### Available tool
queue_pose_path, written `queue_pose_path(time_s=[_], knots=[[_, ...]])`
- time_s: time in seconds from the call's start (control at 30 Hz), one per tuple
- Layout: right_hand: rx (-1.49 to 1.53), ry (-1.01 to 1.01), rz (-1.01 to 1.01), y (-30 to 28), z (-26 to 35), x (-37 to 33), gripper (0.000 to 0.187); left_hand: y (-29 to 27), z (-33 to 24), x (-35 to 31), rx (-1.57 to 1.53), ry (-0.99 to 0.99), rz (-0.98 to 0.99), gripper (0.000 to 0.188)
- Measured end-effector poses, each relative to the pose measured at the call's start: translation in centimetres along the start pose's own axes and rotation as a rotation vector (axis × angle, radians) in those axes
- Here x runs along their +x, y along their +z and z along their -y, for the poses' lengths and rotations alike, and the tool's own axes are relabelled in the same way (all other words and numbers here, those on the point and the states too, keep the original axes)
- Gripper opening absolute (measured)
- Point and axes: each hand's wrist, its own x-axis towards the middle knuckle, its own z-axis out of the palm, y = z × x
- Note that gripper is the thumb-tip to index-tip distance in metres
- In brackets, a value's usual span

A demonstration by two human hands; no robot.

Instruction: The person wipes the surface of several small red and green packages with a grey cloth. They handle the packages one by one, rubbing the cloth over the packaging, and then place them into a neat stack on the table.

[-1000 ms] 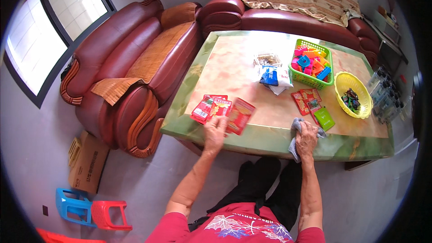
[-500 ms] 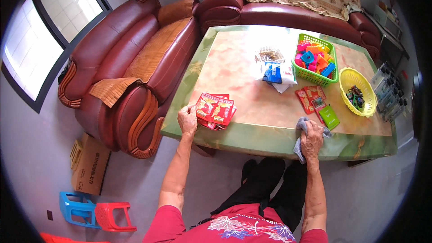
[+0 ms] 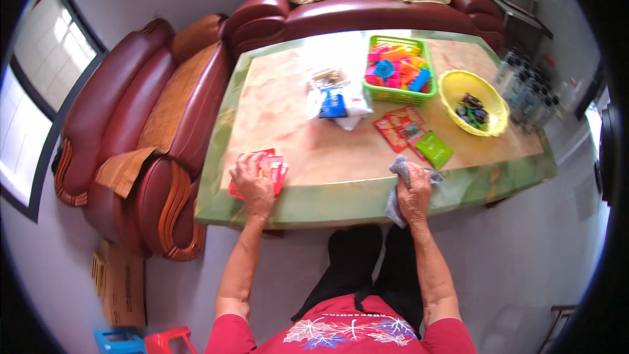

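My left hand [image 3: 253,187] is over a small stack of red packets [image 3: 278,170] near the table's front left corner, fingers bent around them. It covers part of the stack. A crumpled grey cloth [image 3: 393,204] is under my right hand [image 3: 414,195], which grips it at the front edge of the table [image 3: 314,204]. Just beyond the cloth lie a green packet [image 3: 434,150] and several more red packets [image 3: 391,132], loosely overlapping.
A green basket [image 3: 401,98] of colourful plastic pieces stands farther back, beside a yellow basket [image 3: 452,115] with small dark items. White and blue packages [image 3: 333,105] lie left of it. Clear bottles [image 3: 531,95] stand at the right. Brown sofas [image 3: 151,101] line the left and far sides.
My left hand has gone from the left edge of the red stack to on top of it. My right hand stays on the cloth. The whole view has shifted, with the table now farther left.
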Motion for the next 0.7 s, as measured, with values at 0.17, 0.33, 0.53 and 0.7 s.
queue_pose_path(time_s=[0.17,0.33,0.53,0.7], knots=[[0.209,0.136,-0.160,-0.5,-0.4,-0.5,0.031,6.2,-10.1,-2.0,-0.372,0.306,0.335,0.032],[0.386,0.222,-0.257,-0.8,-0.7,-0.5,0.030,11.6,-17.9,-4.1,-0.390,0.485,0.614,0.054],[0.410,0.250,-0.232,-0.9,-0.9,-0.9,0.031,13.2,-20.6,-4.8,-0.239,0.546,0.702,0.063],[0.420,0.201,-0.251,-1.3,-0.7,-0.5,0.030,10.2,-19.3,-5.5,-0.223,0.546,0.780,0.063]])
